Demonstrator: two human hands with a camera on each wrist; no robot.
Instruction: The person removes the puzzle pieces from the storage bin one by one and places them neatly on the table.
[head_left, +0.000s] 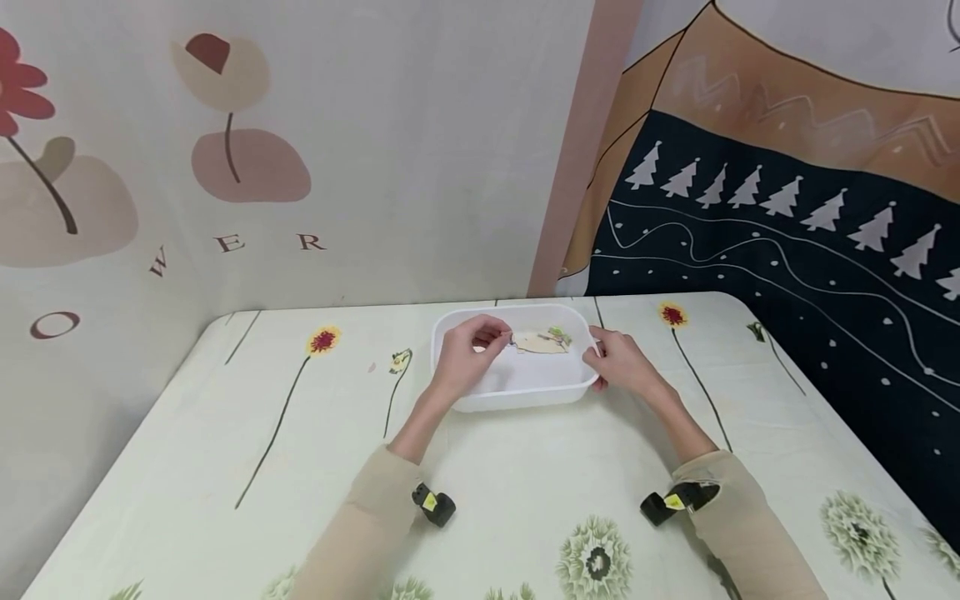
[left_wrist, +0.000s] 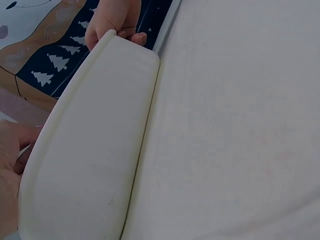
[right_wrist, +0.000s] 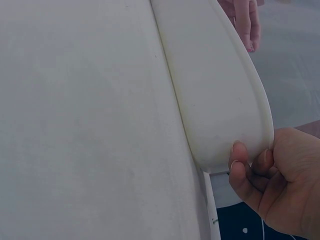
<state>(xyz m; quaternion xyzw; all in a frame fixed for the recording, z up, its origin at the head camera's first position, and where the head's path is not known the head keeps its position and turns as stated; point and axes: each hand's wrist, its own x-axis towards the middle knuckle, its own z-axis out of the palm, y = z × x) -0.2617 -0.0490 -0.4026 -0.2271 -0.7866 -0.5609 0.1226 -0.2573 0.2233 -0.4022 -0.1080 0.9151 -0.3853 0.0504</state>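
Observation:
A white plastic tray [head_left: 525,398] with rounded corners stands on the table. Its right end is held by my right hand [head_left: 622,360], the thumb over the rim and fingers curled underneath, as the right wrist view shows against the tray wall [right_wrist: 225,95]. Over the left half of the tray is my left hand [head_left: 467,354], thumb and fingertips drawn together above the inside. Near those fingertips lies a flat beige piece [head_left: 538,342] with a green leafy part at its right end. Whether the left fingers pinch anything I cannot tell.
A pale cloth [head_left: 525,475] printed with flowers covers the table. Behind it hangs a light curtain [head_left: 420,167] with flower shapes and letters. A dark cloth with white trees [head_left: 750,242] hangs at the right. Both wrists carry a small black camera [head_left: 435,506].

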